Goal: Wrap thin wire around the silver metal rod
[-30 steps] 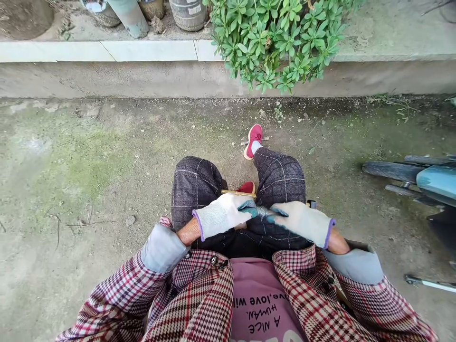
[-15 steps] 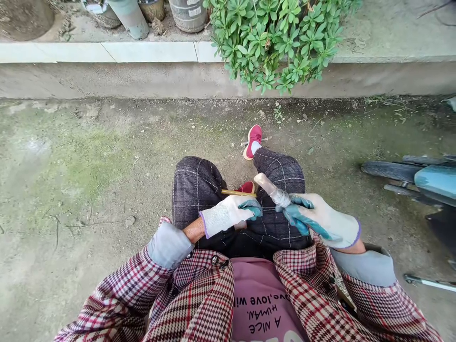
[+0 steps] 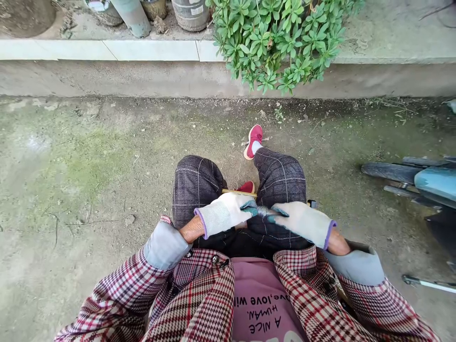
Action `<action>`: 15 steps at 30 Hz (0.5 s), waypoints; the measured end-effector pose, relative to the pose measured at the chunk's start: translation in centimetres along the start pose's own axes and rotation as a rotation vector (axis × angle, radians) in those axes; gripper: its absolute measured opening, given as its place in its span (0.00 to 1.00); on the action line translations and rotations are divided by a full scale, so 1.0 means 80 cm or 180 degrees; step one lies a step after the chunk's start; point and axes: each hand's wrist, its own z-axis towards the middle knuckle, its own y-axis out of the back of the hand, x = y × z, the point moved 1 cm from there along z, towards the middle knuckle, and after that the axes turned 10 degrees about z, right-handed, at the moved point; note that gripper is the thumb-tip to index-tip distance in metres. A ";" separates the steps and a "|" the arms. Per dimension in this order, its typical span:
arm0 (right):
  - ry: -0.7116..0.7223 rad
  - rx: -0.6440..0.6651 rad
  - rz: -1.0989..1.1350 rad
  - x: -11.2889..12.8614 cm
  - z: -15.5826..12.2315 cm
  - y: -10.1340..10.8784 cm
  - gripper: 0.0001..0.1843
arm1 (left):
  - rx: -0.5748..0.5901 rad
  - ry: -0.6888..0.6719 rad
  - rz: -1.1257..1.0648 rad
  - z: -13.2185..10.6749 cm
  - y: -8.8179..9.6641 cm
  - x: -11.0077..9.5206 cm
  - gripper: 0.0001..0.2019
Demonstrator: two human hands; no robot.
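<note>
A short stick wound with grey wire or cord lies level between my two gloved hands, above my lap. My left hand, in a white glove with teal fingers, is closed round its left end and hides that end. On the other side my right hand, gloved alike, pinches the stick with thumb and fingers. A thin yellow rod lies just beyond my left hand, across the gap between my knees. Past my right wrist a small dark piece shows; I cannot tell what it belongs to.
Dirt ground surrounds my legs. Ahead runs a low concrete ledge with white tiles, several pots and a leafy green plant overhanging it. At right stands a wheeled vehicle with a dark tyre and blue fender.
My right hand has moved left and brought the stick's light bare end into my left hand, which now holds it. Before, the stick pointed up and away, held only by the right hand.
</note>
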 end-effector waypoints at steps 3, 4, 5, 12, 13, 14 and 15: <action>-0.0195 -0.0508 0.0113 -0.012 0.001 0.017 0.13 | -0.0102 0.0154 -0.0143 0.003 -0.007 -0.001 0.08; -0.0244 -0.0667 0.0251 -0.013 0.000 0.023 0.13 | -0.0105 0.0149 -0.0244 0.004 -0.009 -0.001 0.08; -0.0284 -0.0801 0.0455 -0.014 -0.001 0.029 0.13 | -0.0079 0.0119 -0.0373 0.004 -0.010 -0.002 0.08; -0.0153 -0.0288 0.2655 -0.002 -0.019 0.044 0.27 | 0.0304 -0.0374 -0.0916 0.003 -0.019 0.004 0.10; -0.0072 -0.0102 0.2748 0.001 -0.021 0.045 0.28 | 0.0275 -0.0354 -0.0882 0.004 -0.020 0.007 0.10; 0.0030 0.0085 0.2772 0.004 -0.022 0.046 0.28 | 0.0230 -0.0310 -0.0847 0.005 -0.020 0.011 0.10; 0.0144 0.0283 0.2746 0.008 -0.023 0.047 0.28 | 0.0177 -0.0243 -0.0817 0.007 -0.020 0.015 0.10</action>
